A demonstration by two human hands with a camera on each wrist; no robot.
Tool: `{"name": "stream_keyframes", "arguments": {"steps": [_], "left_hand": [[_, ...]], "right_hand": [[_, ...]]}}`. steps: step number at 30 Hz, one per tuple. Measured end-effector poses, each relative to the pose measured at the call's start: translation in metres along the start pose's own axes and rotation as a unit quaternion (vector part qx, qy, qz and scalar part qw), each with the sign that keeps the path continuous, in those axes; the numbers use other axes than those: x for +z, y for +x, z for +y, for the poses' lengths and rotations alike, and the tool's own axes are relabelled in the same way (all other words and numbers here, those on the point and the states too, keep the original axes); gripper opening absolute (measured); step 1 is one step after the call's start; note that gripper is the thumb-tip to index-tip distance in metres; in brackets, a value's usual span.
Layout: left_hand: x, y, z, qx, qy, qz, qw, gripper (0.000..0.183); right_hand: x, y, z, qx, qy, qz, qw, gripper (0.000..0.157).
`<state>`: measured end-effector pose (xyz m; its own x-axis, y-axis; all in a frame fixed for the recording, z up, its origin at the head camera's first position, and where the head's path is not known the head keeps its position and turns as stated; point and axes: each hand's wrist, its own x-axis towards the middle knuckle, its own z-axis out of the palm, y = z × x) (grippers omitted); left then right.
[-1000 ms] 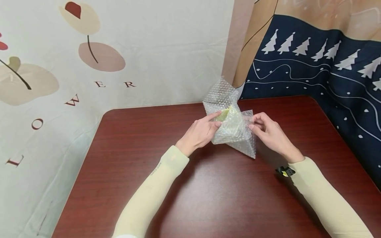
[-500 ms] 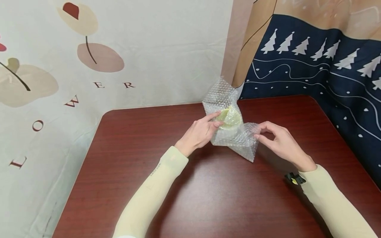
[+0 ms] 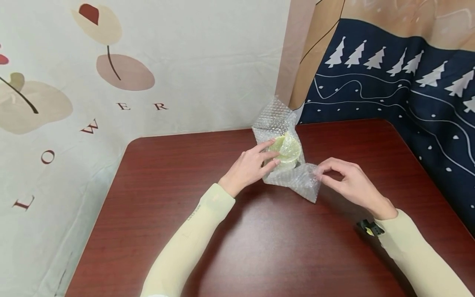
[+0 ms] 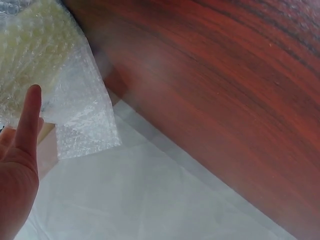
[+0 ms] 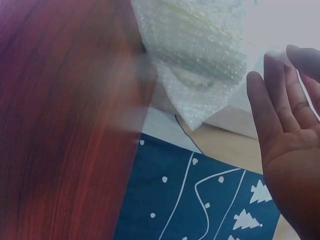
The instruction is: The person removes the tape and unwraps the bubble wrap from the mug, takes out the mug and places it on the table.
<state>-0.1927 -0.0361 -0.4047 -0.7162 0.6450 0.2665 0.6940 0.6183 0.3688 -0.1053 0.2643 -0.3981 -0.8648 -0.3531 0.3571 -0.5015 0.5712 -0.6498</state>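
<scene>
A pale yellow-green round vessel with a rim, like a bowl or cup (image 3: pixel 291 149), sits partly covered in clear bubble wrap (image 3: pixel 276 117) near the table's back edge. My left hand (image 3: pixel 248 167) reaches in from the left, its fairly straight fingers resting on the wrap and the vessel's near-left side. In the left wrist view, one straight finger (image 4: pixel 31 117) lies against the wrap. At the right, my right hand (image 3: pixel 346 181) pinches a corner of the bubble wrap between thumb and fingers, drawn away from the vessel. The vessel's lower part is hidden under the wrap.
The dark red-brown wooden table (image 3: pixel 252 247) runs toward me. A pale cloth with printed flowers and letters (image 3: pixel 208 62) hangs behind it. A navy cloth with white trees (image 3: pixel 389 90) hangs along the back right.
My right hand has moved right and toward me, pulling the wrap's corner off the vessel, so its rim shows. The left hand has stayed, its fingers spreading a little.
</scene>
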Motion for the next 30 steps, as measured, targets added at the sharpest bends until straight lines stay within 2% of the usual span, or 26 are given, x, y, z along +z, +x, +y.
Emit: {"name": "stream_keyframes", "arguments": {"steps": [5, 13, 23, 30], "left_hand": [[0.001, -0.001, 0.000, 0.002, 0.000, 0.005, 1.0000, 0.036], [0.002, -0.001, 0.000, 0.002, -0.004, 0.002, 1.0000, 0.036], [0.003, -0.001, -0.003, 0.012, -0.001, 0.012, 0.9999, 0.036], [0.004, -0.001, -0.002, 0.014, -0.004, 0.016, 0.9998, 0.036]], "right_hand": [[0.001, -0.004, -0.007, -0.019, 0.015, -0.008, 1.000, 0.033], [0.009, -0.007, -0.008, -0.083, 0.024, -0.002, 0.996, 0.041], [0.026, -0.012, -0.007, -0.117, 0.053, -0.044, 0.991, 0.040], [0.035, -0.017, -0.007, -0.148, 0.037, -0.065, 0.986, 0.039]]}}
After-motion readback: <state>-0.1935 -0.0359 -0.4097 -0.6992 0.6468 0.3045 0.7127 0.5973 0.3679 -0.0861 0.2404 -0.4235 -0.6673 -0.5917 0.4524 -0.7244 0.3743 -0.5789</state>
